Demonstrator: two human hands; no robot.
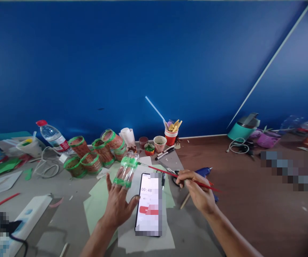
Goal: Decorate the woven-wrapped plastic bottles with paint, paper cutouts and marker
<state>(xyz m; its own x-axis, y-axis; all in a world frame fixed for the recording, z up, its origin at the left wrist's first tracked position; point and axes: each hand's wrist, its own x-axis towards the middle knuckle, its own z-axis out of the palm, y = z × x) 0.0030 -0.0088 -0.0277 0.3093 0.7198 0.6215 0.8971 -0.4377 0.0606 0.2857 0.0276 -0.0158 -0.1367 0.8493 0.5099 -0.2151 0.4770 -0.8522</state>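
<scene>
My left hand [117, 207] holds up a clear plastic bottle piece [127, 175] with green painted bands at both ends. Several of its fingers are inside the piece, while the thumb and little finger stick out. A red-handled paintbrush [167, 172] is pinched in my right hand [196, 191], its bristle tip against the upper green band. Below the bottle piece, a phone [147, 205] showing a timer lies on white and green sheets of paper [97, 200]. Behind it stand several brown cups with green rims [91, 162] and a small pot of green paint [149, 149].
A water bottle [52, 136], a paper cup [159, 144] and a red cup of wooden utensils [171, 136] stand along the blue wall [154, 64]. Scissors [171, 171] and a blue glue gun [203, 172] lie near my right hand. A white power strip [33, 219] is at left.
</scene>
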